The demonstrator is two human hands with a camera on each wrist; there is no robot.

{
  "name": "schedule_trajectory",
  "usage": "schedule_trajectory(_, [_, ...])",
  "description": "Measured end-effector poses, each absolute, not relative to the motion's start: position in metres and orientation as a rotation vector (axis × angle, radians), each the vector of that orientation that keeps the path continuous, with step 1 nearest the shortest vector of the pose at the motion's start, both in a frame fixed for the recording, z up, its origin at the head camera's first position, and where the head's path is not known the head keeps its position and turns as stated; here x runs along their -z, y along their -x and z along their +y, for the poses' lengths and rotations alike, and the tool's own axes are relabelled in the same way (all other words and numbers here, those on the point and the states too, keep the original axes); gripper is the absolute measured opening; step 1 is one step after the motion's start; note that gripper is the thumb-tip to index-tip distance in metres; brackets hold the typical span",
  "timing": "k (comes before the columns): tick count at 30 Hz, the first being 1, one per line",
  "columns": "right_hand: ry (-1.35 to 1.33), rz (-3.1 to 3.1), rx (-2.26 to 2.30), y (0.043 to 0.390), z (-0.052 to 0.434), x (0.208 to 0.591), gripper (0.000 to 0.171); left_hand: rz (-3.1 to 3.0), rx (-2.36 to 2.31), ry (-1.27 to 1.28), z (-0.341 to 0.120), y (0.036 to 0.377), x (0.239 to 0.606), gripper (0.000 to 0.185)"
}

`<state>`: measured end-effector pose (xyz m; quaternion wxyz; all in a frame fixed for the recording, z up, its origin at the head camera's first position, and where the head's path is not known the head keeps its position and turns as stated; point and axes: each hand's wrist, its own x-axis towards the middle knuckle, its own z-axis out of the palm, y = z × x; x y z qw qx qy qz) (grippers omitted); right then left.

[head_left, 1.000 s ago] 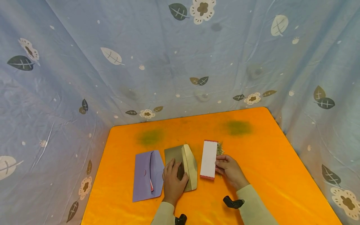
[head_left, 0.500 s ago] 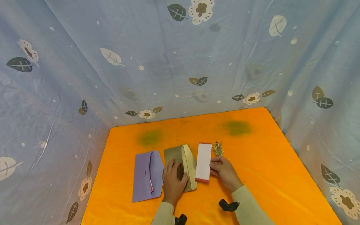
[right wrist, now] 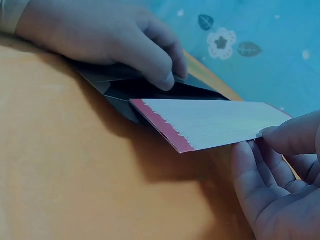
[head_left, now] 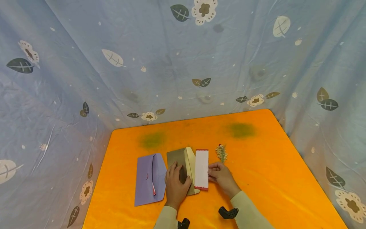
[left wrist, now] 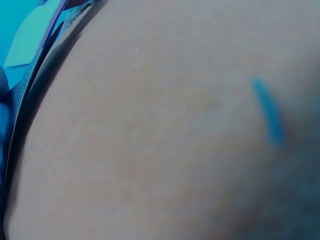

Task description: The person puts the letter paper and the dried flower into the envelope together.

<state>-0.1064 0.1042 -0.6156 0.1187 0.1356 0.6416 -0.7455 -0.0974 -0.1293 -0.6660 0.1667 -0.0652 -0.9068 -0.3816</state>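
1. Head view: the left hand [head_left: 175, 184] rests on the gold envelope [head_left: 183, 168], fingers slightly bent and pressing it flat on the orange bench [head_left: 257, 178]; its grip holds nothing.
2. Head view: the right hand [head_left: 221, 178] pinches the right long edge of the white card [head_left: 201, 169]. The card has thin red strips at both short ends, and its long axis runs from the person toward the far edge of the bench. Its left long edge lies over the envelope's open flap.
3. Head view: a purple envelope [head_left: 150, 179] lies just left of the gold one, flap open. A small dried sprig [head_left: 221, 152] lies near the card, on its right and apart from it. Patterned blue cloth [head_left: 183, 63] hangs behind the bench.
4. Left wrist view: blurred, close skin fills the frame; nothing else can be told.
5. Right wrist view: the right fingertips [right wrist: 287, 137] clasp the card [right wrist: 215, 122] by its edge. The card is tilted, and its far long edge sits at the dark mouth of the envelope [right wrist: 150, 92], which the left hand [right wrist: 105, 40] holds down.
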Motion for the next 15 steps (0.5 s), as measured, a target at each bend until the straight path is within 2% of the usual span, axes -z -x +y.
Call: schedule_trajectory(15, [-0.316, 1.837, 2.16, 0.103, 0.091, 0.614, 0.019, -2.564, 1.063, 0.187, -0.13, 0.098, 0.669, 0.055])
